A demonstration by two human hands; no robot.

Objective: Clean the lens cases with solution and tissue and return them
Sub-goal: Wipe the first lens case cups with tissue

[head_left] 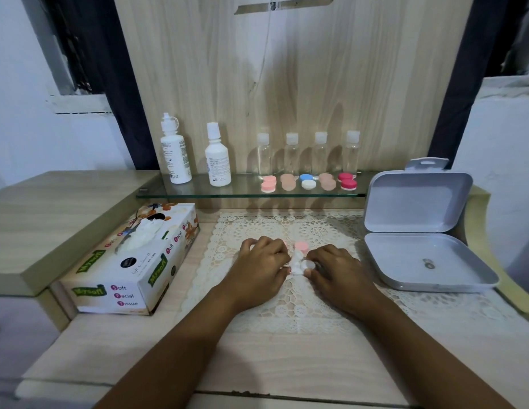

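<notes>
At frame centre, the left hand pinches a wad of tissue against a white cap gripped in the right hand. A pink lens case sits just behind, on the lace mat.

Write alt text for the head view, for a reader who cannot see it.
Two bare hands, left hand and right hand, work a wad of tissue and a small white cap over a lace mat. Behind, a glass shelf holds bottles and coloured lens cases.
</notes>
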